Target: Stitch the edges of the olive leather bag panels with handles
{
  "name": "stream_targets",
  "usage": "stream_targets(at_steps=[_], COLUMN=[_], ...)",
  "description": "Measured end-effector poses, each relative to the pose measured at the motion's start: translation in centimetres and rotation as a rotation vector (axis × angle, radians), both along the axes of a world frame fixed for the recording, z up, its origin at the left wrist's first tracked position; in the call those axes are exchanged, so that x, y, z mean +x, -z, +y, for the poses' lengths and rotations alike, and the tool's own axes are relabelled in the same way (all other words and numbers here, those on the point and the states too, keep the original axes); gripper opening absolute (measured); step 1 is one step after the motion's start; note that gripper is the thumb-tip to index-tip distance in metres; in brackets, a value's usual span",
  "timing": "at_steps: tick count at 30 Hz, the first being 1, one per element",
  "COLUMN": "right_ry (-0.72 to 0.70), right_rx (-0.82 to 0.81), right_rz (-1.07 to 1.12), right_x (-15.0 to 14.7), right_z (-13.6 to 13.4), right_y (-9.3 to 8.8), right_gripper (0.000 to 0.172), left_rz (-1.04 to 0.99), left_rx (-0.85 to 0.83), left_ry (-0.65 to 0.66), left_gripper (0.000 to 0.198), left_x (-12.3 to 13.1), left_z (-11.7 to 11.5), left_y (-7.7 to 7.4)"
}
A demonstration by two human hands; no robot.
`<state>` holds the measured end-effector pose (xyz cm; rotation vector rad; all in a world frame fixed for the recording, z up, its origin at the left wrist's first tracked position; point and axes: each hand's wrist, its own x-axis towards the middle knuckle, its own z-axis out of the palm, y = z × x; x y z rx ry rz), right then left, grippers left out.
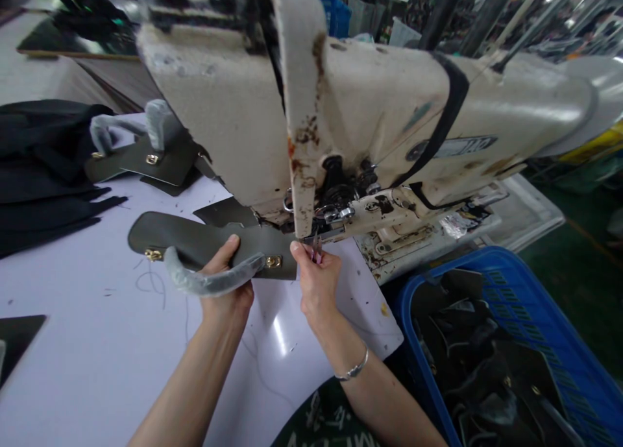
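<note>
An olive-green bag panel (168,231) with brass fittings lies under the head of the sewing machine (228,116). Its curved handle (207,282) is wrapped in clear plastic. My left hand (228,285) grips the panel's near edge, thumb on top and fingers underneath. At the panel's right end, my right hand (318,278) is closed, with thumb and forefinger at the corner. Small thread snips (317,247) with pink on them stick up out of that hand. The needle area is partly hidden behind the machine's front cover.
Blue basket (491,255) at right holds several similar dark panels. More panels with wrapped handles (156,158) lie on the white table (121,343) at the back left, beside black fabric (43,168). Another dark piece (22,340) sits at the left edge. Loose threads are scattered about.
</note>
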<state>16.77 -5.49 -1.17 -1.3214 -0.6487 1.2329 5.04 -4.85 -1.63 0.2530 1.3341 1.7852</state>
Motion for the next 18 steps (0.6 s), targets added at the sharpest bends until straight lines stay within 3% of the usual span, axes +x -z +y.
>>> stream_targets(at_steps=[4,10,18], right_ry=[-0.047,-0.095,-0.21], right_rx=[0.025,0.03,0.035], right_rz=[-0.045,-0.103,-0.195], right_x=[0.4,1.0,3.3], right_z=[0.0,-0.5,0.3], right_y=[0.0,0.4,0.7], right_gripper=[0.045,0.045,0.032], left_rz=[-0.093,-0.113,-0.142], left_rx=[-0.029,-0.041,-0.136], left_ry=[-0.058,-0.109,-0.11], left_gripper=[0.024,0.026,0.017], left_x=[1.0,1.3,3.4], left_z=[-0.2,-0.8,-3.7], left_y=[-0.9,-0.9,-0.7])
